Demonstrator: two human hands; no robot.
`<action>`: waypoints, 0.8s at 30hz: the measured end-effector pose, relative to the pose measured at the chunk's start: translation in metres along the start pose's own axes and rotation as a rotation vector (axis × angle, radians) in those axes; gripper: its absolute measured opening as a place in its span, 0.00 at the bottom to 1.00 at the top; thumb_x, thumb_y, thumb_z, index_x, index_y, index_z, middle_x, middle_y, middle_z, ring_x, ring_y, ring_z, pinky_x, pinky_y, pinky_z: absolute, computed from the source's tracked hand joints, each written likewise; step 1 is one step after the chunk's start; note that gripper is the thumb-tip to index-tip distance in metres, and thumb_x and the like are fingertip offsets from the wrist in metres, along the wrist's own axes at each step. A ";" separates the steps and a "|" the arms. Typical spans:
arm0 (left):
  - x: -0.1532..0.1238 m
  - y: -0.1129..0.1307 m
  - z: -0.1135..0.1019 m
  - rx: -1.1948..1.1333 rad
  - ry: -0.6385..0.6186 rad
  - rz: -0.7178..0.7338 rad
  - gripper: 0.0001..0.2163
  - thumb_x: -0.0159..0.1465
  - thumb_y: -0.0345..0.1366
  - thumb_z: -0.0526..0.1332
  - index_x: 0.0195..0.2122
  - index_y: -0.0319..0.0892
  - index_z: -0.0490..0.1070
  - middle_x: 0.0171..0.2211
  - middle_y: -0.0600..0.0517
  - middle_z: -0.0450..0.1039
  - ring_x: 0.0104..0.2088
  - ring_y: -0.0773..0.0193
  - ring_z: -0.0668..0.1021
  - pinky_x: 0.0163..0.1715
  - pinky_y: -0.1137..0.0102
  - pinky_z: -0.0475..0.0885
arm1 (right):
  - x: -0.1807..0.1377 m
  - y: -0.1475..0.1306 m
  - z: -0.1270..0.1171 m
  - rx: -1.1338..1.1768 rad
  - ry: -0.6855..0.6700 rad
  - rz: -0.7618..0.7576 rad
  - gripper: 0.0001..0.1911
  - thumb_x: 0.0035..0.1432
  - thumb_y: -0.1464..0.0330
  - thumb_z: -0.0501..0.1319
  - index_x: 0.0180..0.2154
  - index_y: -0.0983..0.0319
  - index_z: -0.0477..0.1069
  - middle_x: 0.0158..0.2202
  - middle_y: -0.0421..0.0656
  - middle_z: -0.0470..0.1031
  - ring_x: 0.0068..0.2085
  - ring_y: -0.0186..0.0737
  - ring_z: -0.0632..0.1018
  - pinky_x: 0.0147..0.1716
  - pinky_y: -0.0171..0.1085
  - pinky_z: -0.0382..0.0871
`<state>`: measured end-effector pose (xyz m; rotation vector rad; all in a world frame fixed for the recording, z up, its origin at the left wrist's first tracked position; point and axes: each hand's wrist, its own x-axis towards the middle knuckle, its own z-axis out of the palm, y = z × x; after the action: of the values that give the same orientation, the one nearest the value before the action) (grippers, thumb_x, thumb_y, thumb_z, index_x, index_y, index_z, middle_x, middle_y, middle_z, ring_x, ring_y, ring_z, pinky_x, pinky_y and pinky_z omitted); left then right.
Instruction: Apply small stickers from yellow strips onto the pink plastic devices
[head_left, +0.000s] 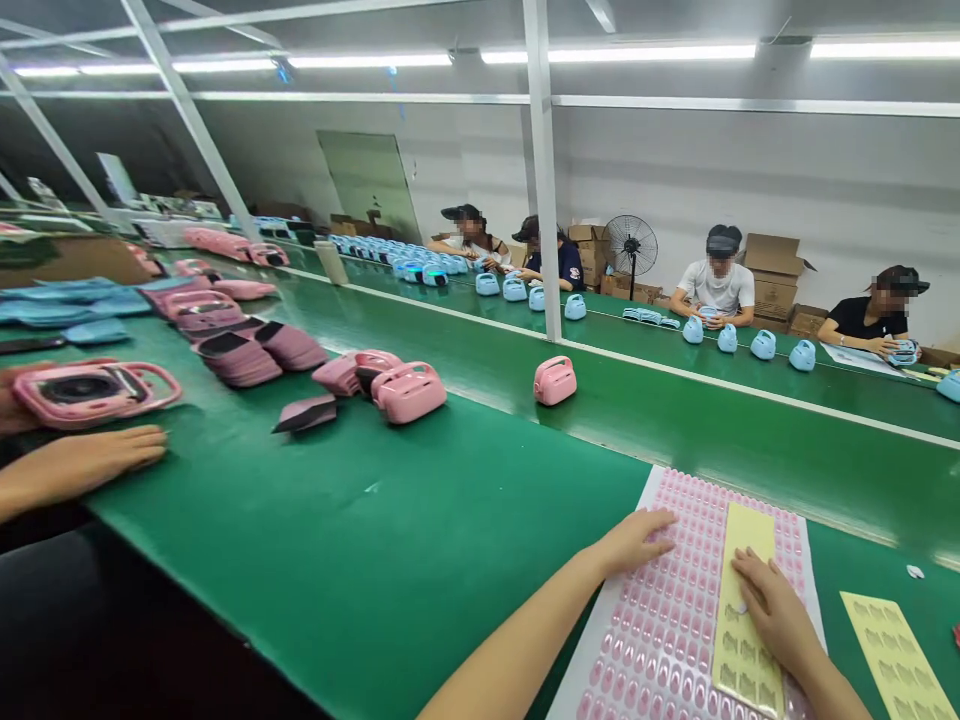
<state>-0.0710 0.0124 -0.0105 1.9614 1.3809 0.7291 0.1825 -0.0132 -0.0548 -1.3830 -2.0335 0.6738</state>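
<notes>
A white sheet covered with rows of small pink stickers (675,640) lies on the green bench in front of me. My left hand (634,540) rests flat on its upper left part, fingers stretched out and holding nothing. A yellow backing strip (739,545) lies lengthwise on the sheet. My right hand (772,605) lies on that strip with its fingers extended, fingertips by a small pale spot on it.
A second yellow strip (896,655) lies to the right. A pink handled case (555,380) stands alone on the belt; more pink cases (409,390) and parts lie left. A co-worker's hand (97,455) rests at far left. Several people sit behind blue cases (763,344).
</notes>
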 end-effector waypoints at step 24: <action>0.112 -0.123 -0.221 -0.792 0.807 -0.407 0.09 0.63 0.35 0.55 0.42 0.37 0.64 0.30 0.54 0.69 0.22 0.72 0.71 0.19 0.75 0.69 | -0.025 -0.015 0.000 -0.437 -0.202 -0.025 0.29 0.56 0.78 0.42 0.58 0.56 0.52 0.58 0.40 0.56 0.60 0.43 0.56 0.57 0.57 0.50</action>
<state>-0.2741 0.1893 0.0507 0.7420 1.4990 1.6418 0.1802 -0.0416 -0.0495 -1.5750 -2.4597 0.3812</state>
